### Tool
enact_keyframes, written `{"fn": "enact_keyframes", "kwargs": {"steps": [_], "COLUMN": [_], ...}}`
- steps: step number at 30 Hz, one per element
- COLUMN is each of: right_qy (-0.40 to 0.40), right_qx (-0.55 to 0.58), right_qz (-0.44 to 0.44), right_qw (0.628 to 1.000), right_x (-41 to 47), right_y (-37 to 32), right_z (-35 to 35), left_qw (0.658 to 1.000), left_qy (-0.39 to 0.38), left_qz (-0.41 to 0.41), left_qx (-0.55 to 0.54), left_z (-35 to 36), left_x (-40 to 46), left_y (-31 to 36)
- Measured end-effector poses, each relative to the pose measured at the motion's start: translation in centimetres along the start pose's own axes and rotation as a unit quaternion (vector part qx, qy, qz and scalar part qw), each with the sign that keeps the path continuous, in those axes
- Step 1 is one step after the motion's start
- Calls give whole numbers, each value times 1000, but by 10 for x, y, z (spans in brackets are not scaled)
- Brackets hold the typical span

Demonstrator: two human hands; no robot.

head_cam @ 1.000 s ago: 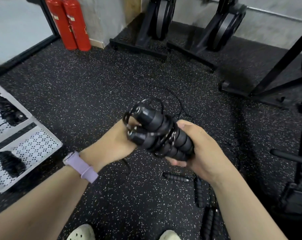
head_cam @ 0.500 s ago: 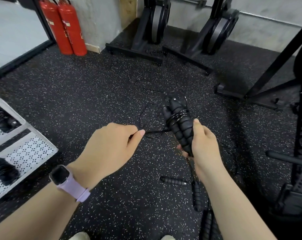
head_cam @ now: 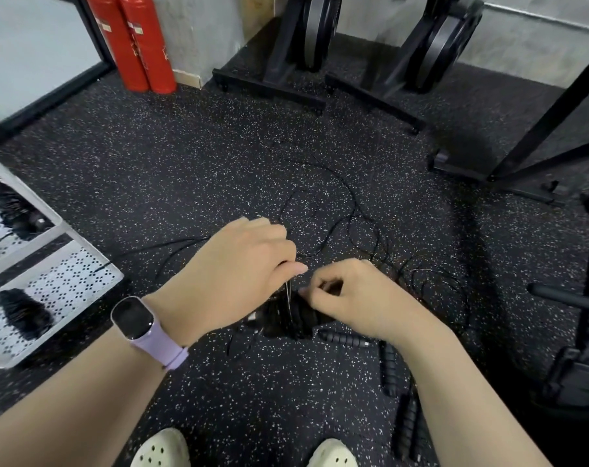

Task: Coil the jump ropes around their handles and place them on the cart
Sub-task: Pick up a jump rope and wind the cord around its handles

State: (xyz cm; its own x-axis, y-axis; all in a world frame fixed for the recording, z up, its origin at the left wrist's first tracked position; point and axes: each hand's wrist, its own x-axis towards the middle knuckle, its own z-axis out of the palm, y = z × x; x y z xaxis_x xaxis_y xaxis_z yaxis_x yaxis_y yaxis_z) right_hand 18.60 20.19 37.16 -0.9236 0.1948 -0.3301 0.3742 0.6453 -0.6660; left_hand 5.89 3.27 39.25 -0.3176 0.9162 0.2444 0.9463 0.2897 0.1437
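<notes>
A pair of black ribbed jump rope handles [head_cam: 291, 316] is held low between my hands, mostly hidden beneath them. My right hand [head_cam: 357, 294] curls around the handles from above. My left hand [head_cam: 242, 267] pinches the thin black cord [head_cam: 289, 291] that runs down to the handles. More thin cords [head_cam: 350, 214] lie in loose loops on the speckled floor beyond my hands. The white perforated cart [head_cam: 94, 264] at the left carries coiled rope bundles: one [head_cam: 23, 313] on its lower shelf, another [head_cam: 13, 210] higher up.
Other loose handles [head_cam: 347, 339] [head_cam: 389, 370] [head_cam: 409, 423] lie on the floor under my right forearm. Two red fire extinguishers [head_cam: 134, 42] stand at the back left. Black machine frames [head_cam: 306, 45] line the back, a rack [head_cam: 535, 136] is at right. My shoes [head_cam: 161, 449] show below.
The handle bundle has dropped from upright in my right hand to low between both hands. My left hand moved in beside the right, still pinching the cord. The view tilted down.
</notes>
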Motion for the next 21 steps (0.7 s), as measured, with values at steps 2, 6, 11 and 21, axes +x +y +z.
{"fn": "enact_keyframes", "kwargs": {"steps": [2, 6, 11, 21], "right_qy": [-34, -71, -52, 101], "right_qx": [50, 205, 403, 558], "right_qz": [-31, -49, -88, -28], "right_qw": [998, 975, 909, 823], "right_x": [-3, -11, -16, 4], "right_y": [-3, -6, -13, -18], "right_z": [-3, -12, -13, -8], "left_qw": [992, 900, 829, 922], "left_qy": [-60, -144, -103, -35], "left_qz": [-37, -146, -205, -279], "left_qx": [-102, -385, -509, -267], "left_z": [3, -15, -12, 5], "left_x": [-1, 2, 10, 3], "left_y": [-2, -3, 2, 7]}}
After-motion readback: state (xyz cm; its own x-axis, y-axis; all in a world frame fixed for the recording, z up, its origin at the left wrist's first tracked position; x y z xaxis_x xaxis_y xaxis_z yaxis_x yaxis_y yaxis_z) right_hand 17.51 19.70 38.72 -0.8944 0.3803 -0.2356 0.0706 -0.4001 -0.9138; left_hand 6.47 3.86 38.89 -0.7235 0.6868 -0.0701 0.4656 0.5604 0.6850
